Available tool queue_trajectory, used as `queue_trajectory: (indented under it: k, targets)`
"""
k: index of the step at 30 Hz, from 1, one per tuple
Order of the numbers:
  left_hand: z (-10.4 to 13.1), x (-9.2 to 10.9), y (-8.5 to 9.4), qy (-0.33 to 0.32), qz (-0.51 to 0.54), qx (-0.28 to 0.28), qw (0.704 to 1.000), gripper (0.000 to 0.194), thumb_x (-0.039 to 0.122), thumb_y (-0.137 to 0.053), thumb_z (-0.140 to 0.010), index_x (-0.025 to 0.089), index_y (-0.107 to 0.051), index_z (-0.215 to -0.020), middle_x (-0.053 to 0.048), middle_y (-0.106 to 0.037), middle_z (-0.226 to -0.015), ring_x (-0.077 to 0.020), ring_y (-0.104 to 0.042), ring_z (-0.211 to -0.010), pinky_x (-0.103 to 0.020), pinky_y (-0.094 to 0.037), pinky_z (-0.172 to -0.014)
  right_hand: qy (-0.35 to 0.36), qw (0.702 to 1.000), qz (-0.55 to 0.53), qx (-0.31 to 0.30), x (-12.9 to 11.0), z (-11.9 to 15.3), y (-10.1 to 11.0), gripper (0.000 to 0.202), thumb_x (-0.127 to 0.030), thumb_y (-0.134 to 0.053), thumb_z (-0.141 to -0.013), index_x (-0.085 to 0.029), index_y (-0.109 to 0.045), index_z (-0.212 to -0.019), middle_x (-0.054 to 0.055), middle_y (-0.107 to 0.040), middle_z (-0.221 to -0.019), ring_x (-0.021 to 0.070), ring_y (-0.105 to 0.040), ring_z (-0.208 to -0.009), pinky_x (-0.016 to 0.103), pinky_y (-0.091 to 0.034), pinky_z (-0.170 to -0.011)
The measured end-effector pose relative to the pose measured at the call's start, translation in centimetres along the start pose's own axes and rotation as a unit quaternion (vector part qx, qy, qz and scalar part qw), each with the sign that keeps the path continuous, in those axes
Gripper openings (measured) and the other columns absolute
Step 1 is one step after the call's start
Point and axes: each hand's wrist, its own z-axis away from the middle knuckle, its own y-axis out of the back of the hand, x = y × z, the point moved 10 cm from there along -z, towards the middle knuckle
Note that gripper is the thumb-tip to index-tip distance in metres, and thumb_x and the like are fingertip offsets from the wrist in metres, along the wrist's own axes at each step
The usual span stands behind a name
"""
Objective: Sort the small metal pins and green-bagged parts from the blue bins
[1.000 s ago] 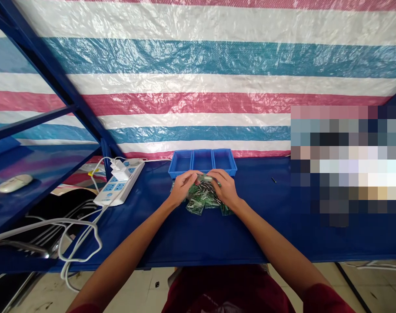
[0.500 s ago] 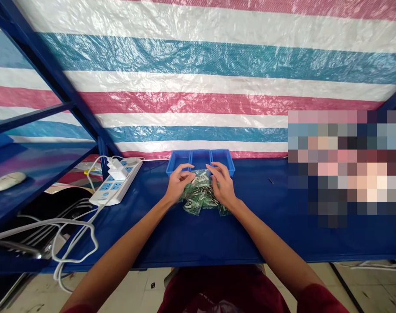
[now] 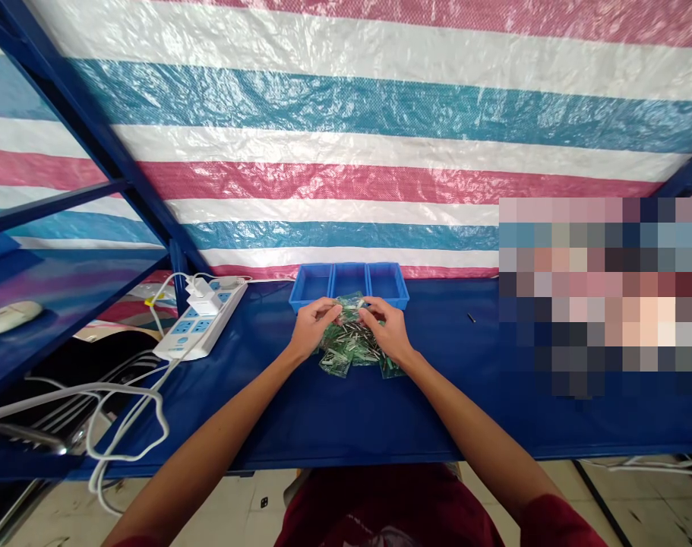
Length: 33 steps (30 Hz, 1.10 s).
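Several small clear greenish plastic bags (image 3: 335,362) with thin metal pieces lie in a heap on the blue table, with loose metal pieces (image 3: 354,334) among them. At the back of the heap, one bag (image 3: 350,302) is pinched between my two hands. My left hand (image 3: 312,325) has thumb and fingers closed on its left side. The right side of that same bag is gripped by my right hand (image 3: 387,327). Just behind my hands stand three joined blue trays (image 3: 387,282), with nothing seen inside them.
A white power strip (image 3: 200,323) with a plugged-in adapter and loose white cables (image 3: 162,414) lies at the left. A white mouse (image 3: 11,317) rests on the left shelf. A small dark piece (image 3: 471,317) lies right of the trays. The far right is pixelated.
My fingers have closed onto the rear bag from both sides; before, they were more spread around it. The view has shifted slightly.
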Motion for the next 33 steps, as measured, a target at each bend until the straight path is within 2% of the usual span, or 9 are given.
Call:
queue_trajectory:
  k: [5, 10, 12, 15, 17, 19, 23, 28, 33]
  targets:
    - [0.2, 1.2, 0.7, -0.031, -0.039, 0.029, 0.998, 0.031, 0.044, -0.058, -0.086, 0.016, -0.067, -0.079, -0.001, -0.061, -0.06, -0.0138, -0.057, -0.057, -0.026, -0.048, -0.061, -0.075, 0.992, -0.069, -0.072, 0.9, -0.1, -1.0, 0.029, -0.048, -0.056, -0.083, -0.02, -0.059, -0.077, -0.001, -0.06, -0.06, 0.0124, -0.055, -0.05, 0.025, -0.046, -0.052]
    - [0.2, 1.5, 3.0, -0.054, -0.03, 0.13, 0.99, 0.035, 0.044, -0.05, -0.09, 0.015, -0.067, -0.078, -0.003, -0.063, -0.067, -0.0131, -0.056, -0.061, -0.025, -0.047, -0.061, -0.159, 0.949, -0.094, -0.256, 1.7, 0.5, -3.4, 0.032, -0.046, -0.068, -0.074, -0.016, -0.059, -0.066, -0.005, -0.054, -0.048, 0.0072, -0.044, -0.04, 0.019, -0.034, -0.04]
    - [0.2, 1.4, 3.7, -0.054, -0.026, 0.16, 0.985, 0.034, 0.042, -0.051, -0.09, 0.015, -0.067, -0.076, -0.002, -0.062, -0.066, -0.0129, -0.056, -0.061, -0.024, -0.047, -0.061, -0.193, 0.946, -0.136, -0.222, 2.2, 0.0, -2.8, 0.03, -0.043, -0.071, -0.072, -0.016, -0.06, -0.067, -0.003, -0.058, -0.051, 0.0073, -0.047, -0.04, 0.018, -0.035, -0.038]
    - [0.4, 1.6, 4.5, -0.059, -0.028, 0.195, 0.979, 0.033, 0.04, -0.051, -0.09, 0.015, -0.066, -0.075, -0.002, -0.061, -0.065, -0.0128, -0.055, -0.061, -0.024, -0.046, -0.06, -0.233, 0.942, -0.231, -0.064, 3.3, -0.9, -0.4, 0.028, -0.041, -0.068, -0.076, -0.015, -0.062, -0.086, 0.007, -0.071, -0.079, 0.0119, -0.063, -0.053, 0.022, -0.049, -0.047]
    - [0.5, 1.7, 4.7, -0.06, -0.03, 0.205, 0.976, 0.032, 0.039, -0.051, -0.09, 0.015, -0.066, -0.075, -0.002, -0.06, -0.065, -0.0128, -0.055, -0.061, -0.024, -0.046, -0.06, -0.266, 0.931, -0.245, -0.051, 3.8, -0.7, -0.4, 0.03, -0.041, -0.066, -0.079, -0.014, -0.061, -0.093, 0.012, -0.072, -0.093, 0.014, -0.066, -0.057, 0.025, -0.054, -0.05]
    - [0.5, 1.6, 4.7, -0.059, -0.039, 0.202, 0.977, 0.032, 0.038, -0.05, -0.091, 0.015, -0.066, -0.075, -0.002, -0.061, -0.065, -0.013, -0.056, -0.061, -0.024, -0.046, -0.06, -0.283, 0.93, -0.225, -0.065, 3.9, -0.4, -0.6, 0.029, -0.039, -0.064, -0.08, -0.013, -0.062, -0.092, 0.014, -0.072, -0.091, 0.0138, -0.065, -0.052, 0.024, -0.052, -0.044]
    - [0.1, 1.8, 3.7, -0.075, -0.125, 0.145, 0.979, 0.025, 0.035, -0.052, -0.09, 0.016, -0.067, -0.082, -0.003, -0.065, -0.076, -0.0145, -0.059, -0.069, -0.026, -0.047, -0.066, -0.238, 0.957, -0.162, -0.044, 3.4, -0.7, 0.2, 0.027, -0.039, -0.062, -0.077, -0.013, -0.063, -0.086, 0.005, -0.069, -0.069, 0.0098, -0.054, -0.036, 0.021, -0.038, -0.032]
    - [-0.1, 2.6, 0.2, -0.174, -0.287, -0.012, 0.942, 0.019, 0.02, -0.048, -0.088, 0.018, -0.067, -0.088, -0.006, -0.067, -0.09, -0.0186, -0.059, -0.085, -0.032, -0.046, -0.079, -0.134, 0.991, 0.009, -0.005, 2.6, -1.4, 1.7, 0.02, -0.034, -0.056, -0.077, -0.016, -0.065, -0.076, -0.003, -0.058, -0.053, 0.0092, -0.047, -0.037, 0.022, -0.036, -0.04]
    - [0.6, 2.0, -2.5, -0.225, -0.385, -0.129, 0.886, 0.023, 0.018, -0.045, -0.087, 0.019, -0.068, -0.091, -0.007, -0.067, -0.096, -0.0213, -0.057, -0.089, -0.036, -0.043, -0.082, -0.049, 0.961, 0.259, -0.086, 1.8, -1.4, 0.4, 0.012, -0.022, -0.059, -0.076, -0.018, -0.068, -0.069, 0.0, -0.065, -0.062, 0.0144, -0.058, -0.061, 0.025, -0.04, -0.06]
